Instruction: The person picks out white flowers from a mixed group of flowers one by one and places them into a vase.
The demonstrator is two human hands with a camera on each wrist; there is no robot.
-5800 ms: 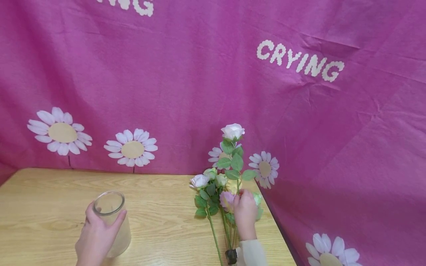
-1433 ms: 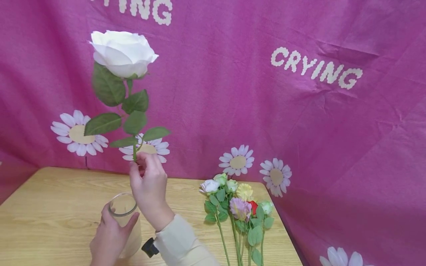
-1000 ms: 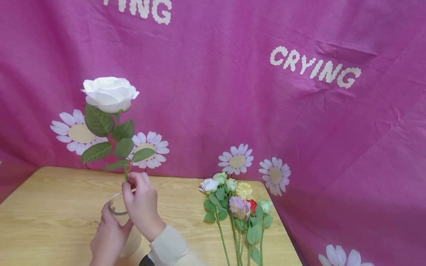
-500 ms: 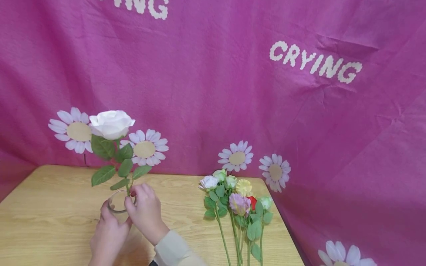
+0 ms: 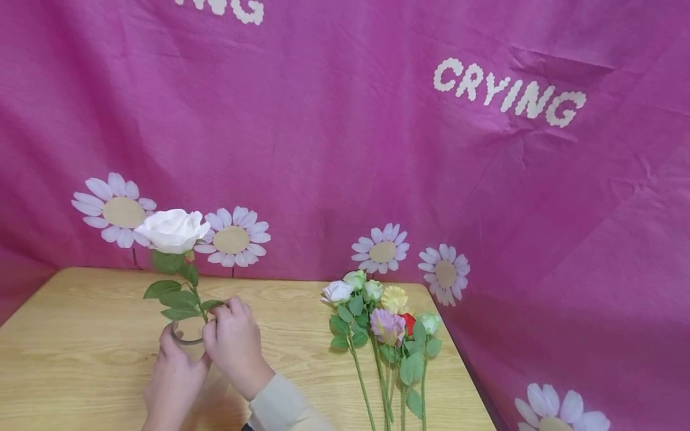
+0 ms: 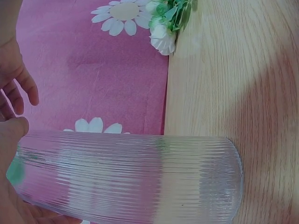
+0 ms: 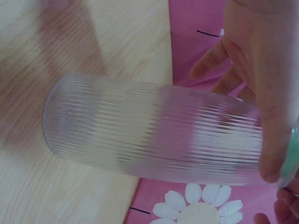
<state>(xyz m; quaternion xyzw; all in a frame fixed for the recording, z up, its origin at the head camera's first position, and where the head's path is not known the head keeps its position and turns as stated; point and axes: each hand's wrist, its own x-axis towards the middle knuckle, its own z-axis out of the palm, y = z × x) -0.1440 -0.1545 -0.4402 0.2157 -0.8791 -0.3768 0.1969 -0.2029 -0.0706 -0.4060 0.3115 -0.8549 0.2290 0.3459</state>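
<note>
In the head view my left hand (image 5: 175, 377) grips a clear glass vase (image 5: 185, 341) just below its rim. The ribbed body of the vase (image 6: 126, 177) stands upright on the table. My right hand (image 5: 237, 341) is at the rim, thumb and fingertips pinching the upper stem of a white rose (image 5: 173, 230). The bloom leans left above the vase, its green leaves just over the opening. Green shows at the vase mouth in the right wrist view, where the vase (image 7: 140, 130) stands between both hands. The lower stem cannot be made out through the ribbed glass.
Several artificial flowers lie on the wooden table (image 5: 291, 359) to the right: a white rose (image 5: 338, 291), a lilac flower (image 5: 388, 326), a yellow flower (image 5: 395, 299), a red flower (image 5: 408, 324) and pale green ones. A purple cloth (image 5: 323, 149) with printed daisies hangs behind.
The white rose was picked from the pile earlier and carried left over the vase. Over the last second it came down into the vase mouth, then tilted left. The left hand kept its grip.
</note>
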